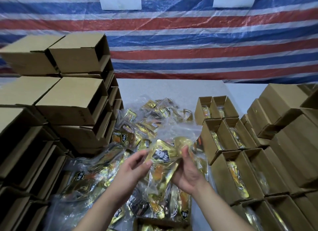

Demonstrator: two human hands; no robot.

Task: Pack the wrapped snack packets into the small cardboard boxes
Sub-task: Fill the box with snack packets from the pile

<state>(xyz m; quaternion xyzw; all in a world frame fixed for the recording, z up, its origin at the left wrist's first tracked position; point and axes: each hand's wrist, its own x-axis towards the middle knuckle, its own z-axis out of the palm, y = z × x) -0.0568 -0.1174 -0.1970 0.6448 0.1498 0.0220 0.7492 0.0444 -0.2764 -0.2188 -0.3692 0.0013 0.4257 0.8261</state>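
- Far left of the left hand: stacked cardboard boxes (72, 100), contents not visible.
- Left hand (132, 170): fingers loosely curled, thumb and fingertips touching the edge of the gold snack packet (163, 155).
- Right hand (187, 172): gripping same packet, thumb on front.
- Below and beyond both hands: loose packet pile (137, 127), many left to pack.
- Right of the right hand: open boxes (228, 172), several already holding packets.

Two bare forearms reach forward, hands raised close together: the left hand (136, 163) pinches with curled fingertips, while the right hand (186, 172) grips, thumb pointing up.
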